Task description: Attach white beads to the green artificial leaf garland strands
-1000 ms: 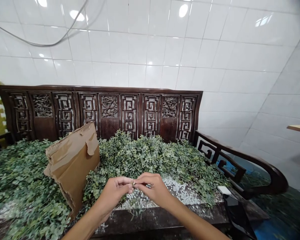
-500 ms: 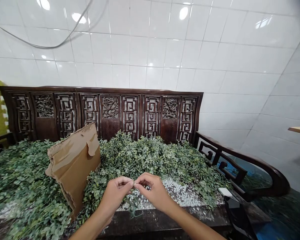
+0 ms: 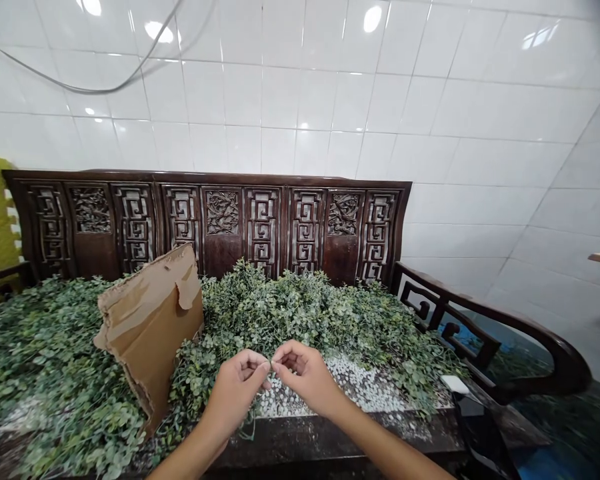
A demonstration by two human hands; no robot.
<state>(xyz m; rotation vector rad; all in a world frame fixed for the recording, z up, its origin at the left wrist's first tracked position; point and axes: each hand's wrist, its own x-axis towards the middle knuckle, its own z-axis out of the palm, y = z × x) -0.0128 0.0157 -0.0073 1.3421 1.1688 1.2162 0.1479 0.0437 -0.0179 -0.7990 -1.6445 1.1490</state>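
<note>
My left hand [image 3: 236, 388] and my right hand [image 3: 305, 377] meet at their fingertips near the front edge of a dark wooden bench [image 3: 290, 443]. Each one pinches thumb against fingers. Whatever lies between the fingertips is too small to make out. A thin green sprig hangs below my left hand. Around and behind both hands spread leafy green artificial stems [image 3: 300, 310]. Many small white pieces [image 3: 365, 390] are scattered on the seat under and to the right of my right hand.
A torn cardboard sheet [image 3: 155, 327] stands upright among the stems at left. The carved backrest [image 3: 223, 257] runs along the tiled wall. At right are a curved armrest [image 3: 520, 327], a small white block [image 3: 454, 384] and a black object [image 3: 483, 433].
The fingertips of both hands have moved slightly apart. The green sprig that hung between the hands is now lower left, beneath my left hand. The view has shifted slightly.
</note>
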